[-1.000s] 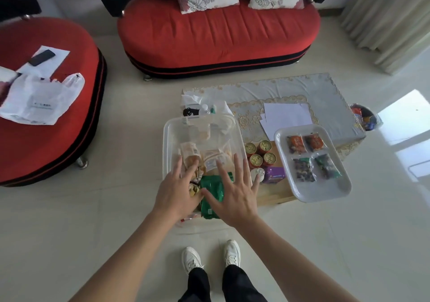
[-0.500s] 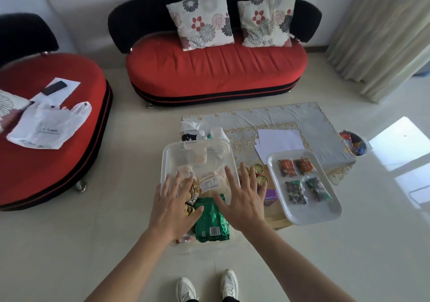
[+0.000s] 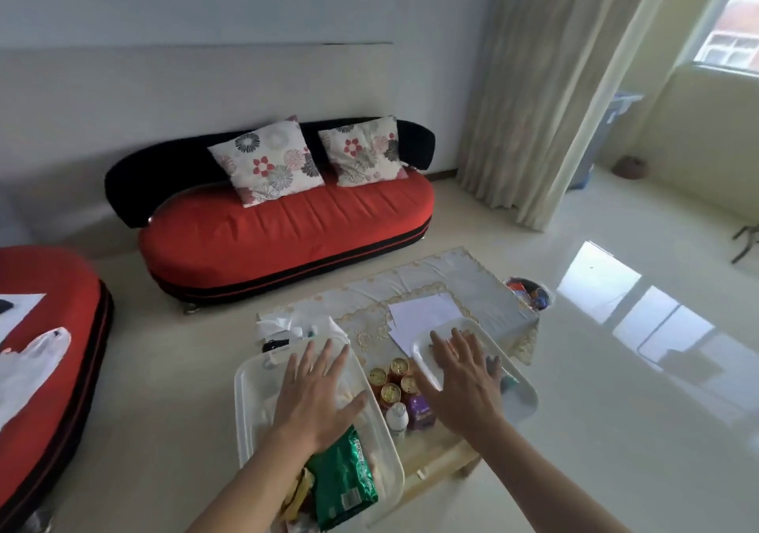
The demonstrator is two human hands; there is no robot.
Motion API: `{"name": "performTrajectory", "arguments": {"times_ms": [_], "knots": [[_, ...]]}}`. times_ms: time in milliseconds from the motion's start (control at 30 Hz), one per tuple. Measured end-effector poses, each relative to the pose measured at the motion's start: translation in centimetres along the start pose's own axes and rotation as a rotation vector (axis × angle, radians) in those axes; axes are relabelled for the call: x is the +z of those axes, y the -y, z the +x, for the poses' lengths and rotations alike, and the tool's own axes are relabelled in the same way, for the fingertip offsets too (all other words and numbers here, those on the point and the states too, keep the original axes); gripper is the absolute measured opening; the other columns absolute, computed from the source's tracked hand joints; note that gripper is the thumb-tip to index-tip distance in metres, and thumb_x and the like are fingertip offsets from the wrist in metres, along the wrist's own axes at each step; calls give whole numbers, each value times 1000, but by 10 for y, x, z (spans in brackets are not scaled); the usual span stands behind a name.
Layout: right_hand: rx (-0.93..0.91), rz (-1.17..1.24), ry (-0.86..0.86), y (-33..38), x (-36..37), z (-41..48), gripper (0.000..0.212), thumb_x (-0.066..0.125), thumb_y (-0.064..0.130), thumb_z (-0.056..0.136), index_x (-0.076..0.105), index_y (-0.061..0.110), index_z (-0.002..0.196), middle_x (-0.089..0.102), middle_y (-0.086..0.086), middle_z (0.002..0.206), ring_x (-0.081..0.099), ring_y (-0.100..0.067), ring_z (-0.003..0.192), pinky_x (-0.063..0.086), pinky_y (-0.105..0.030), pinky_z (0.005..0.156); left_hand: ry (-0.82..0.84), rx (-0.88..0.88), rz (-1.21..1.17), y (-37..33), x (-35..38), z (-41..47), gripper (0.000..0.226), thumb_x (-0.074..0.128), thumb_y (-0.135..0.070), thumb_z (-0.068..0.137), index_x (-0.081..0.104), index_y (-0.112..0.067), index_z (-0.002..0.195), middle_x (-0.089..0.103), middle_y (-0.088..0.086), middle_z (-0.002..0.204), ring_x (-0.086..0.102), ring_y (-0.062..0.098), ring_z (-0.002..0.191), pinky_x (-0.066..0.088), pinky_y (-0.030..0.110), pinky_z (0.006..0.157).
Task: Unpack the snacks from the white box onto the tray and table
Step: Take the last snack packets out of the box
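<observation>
The white box (image 3: pixel 243 405) is a translucent plastic tub, rectangular with rounded corners. It stands at the left end of the wooden bench (image 3: pixel 439 456). Its long axis runs away from the person toward the red sofa (image 3: pixel 287 228).

A glossy green foil packet (image 3: pixel 345 479) lies in the near end of the box, lengthwise along that axis, barcode end nearest the person.

The left hand (image 3: pixel 316 393) is flat over the box, palm down, fingers straight and spread, gripping nothing.

The right hand (image 3: pixel 464 384) is equally flat and empty over the white tray (image 3: pixel 527 395), a smooth oblong with rounded corners. Contact with the tray cannot be determined.

Between box and tray stand four gold-topped cans (image 3: pixel 390 393), a small white bottle (image 3: pixel 397 417) and a purple carton (image 3: pixel 419 409).
</observation>
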State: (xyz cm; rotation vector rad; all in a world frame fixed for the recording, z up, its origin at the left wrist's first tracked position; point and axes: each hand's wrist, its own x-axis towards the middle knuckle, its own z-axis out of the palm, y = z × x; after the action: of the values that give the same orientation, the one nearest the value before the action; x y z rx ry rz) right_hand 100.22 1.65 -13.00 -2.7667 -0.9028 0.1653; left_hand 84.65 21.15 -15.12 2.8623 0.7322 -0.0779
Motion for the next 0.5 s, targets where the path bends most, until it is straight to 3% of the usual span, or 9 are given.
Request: {"name": "performTrajectory", "arguments": {"times_ms": [133,367,500], "knots": [[144,10,-53,-36,-24,-30,77,37,74,92,12,45,158,7,4,171,0,-26,158,5,-62,123,-21,145,29,-24,-18,18,98,0,-91,81,-6,-37,162,-13,-5,169,-16,22,157,-7,51,127],[443,-28,-165,-96,-56,-115,87,16,84,84,11,41,159,11,-1,170,3,-27,157,10,-62,123,2,480,17,-118,-36,34,102,4,-85,76,2,-33,164,-5,-1,172,-11,25,158,-4,51,128],[622,-13,-227,-128,-71,-170,78,33,76,92,14,41,159,13,-1,170,5,-27,157,12,-61,123,42,670,-41,-195,-35,22,103,8,-86,75,7,-33,163,1,-1,173,-6,24,158,-4,48,128]]}}
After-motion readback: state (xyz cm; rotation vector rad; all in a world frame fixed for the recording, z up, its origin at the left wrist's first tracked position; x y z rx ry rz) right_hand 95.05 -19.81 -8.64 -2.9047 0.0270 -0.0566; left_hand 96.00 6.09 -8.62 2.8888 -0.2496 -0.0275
